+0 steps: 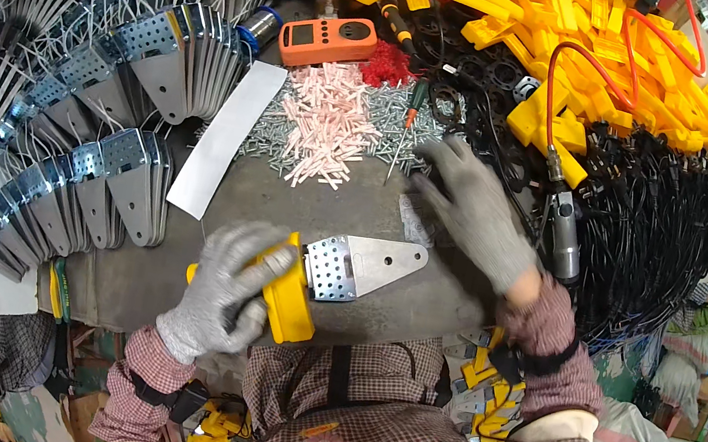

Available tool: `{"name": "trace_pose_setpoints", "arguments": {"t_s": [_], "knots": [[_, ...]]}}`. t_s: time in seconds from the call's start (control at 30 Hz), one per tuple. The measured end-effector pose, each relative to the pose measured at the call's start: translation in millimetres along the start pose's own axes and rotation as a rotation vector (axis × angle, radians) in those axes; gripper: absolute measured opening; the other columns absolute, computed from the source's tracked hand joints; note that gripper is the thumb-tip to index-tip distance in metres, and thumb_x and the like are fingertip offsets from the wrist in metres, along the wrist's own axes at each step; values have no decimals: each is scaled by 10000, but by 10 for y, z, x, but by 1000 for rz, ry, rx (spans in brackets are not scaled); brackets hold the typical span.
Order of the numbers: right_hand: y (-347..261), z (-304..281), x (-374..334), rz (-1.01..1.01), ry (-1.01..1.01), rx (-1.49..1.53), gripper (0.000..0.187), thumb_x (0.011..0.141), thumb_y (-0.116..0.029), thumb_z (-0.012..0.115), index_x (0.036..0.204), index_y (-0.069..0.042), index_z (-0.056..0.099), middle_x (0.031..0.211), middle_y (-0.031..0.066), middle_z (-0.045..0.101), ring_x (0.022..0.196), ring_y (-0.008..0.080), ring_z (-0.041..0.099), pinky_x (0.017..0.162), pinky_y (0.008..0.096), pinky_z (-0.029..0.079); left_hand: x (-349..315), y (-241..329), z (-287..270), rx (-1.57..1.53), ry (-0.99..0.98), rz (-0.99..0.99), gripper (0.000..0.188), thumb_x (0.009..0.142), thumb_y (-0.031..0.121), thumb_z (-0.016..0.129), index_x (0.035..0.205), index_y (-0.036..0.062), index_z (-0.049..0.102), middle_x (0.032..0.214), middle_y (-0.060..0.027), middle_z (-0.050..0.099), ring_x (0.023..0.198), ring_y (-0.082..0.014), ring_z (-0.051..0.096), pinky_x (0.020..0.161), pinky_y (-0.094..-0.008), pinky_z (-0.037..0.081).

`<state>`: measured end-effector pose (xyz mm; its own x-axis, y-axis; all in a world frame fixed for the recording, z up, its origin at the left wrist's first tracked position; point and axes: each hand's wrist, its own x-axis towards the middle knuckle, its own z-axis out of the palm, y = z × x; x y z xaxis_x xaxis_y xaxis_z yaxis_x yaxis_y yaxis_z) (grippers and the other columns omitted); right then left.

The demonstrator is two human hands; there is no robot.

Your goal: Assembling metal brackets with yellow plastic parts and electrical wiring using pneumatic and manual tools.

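My left hand, in a grey glove, is closed round a yellow plastic housing near the table's front edge. A flat tapered metal plate with a perforated block extends from the housing to the right. Slightly blurred, my gloved right hand is stretched out over the right of the table, its fingers apart and nothing seen in them. Just left of its fingertips a thin screwdriver with a green and orange handle lies by a heap of silver screws.
Pale pink tubes lie among the screws, below an orange meter. Stacked metal plates line the left side, beside a white strip. Yellow housings, an air screwdriver and black cords fill the right.
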<state>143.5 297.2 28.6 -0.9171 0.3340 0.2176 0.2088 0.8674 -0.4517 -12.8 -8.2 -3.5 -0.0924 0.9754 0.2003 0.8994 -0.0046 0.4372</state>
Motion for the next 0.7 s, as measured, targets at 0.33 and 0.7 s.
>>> {"name": "trace_pose_setpoints", "arguments": {"t_s": [0.33,0.7], "knots": [[258,203,280,-11,44,-251,183,880,-128,662,1040,-41,649,1037,158,623,872,367,679,751,470,560,198,270,-119,158,-303,-110,1050,659,709,750,1517,207,412,1577,-183,311,1396,-458,335,1172,-637,244],[-633,483,-368,-171,-38,374,160,832,-51,729,988,-72,697,980,83,668,1010,250,625,908,385,490,214,239,-200,178,-387,-5,975,653,678,769,1494,276,484,1585,-168,306,1325,-439,395,1094,-587,374]]}}
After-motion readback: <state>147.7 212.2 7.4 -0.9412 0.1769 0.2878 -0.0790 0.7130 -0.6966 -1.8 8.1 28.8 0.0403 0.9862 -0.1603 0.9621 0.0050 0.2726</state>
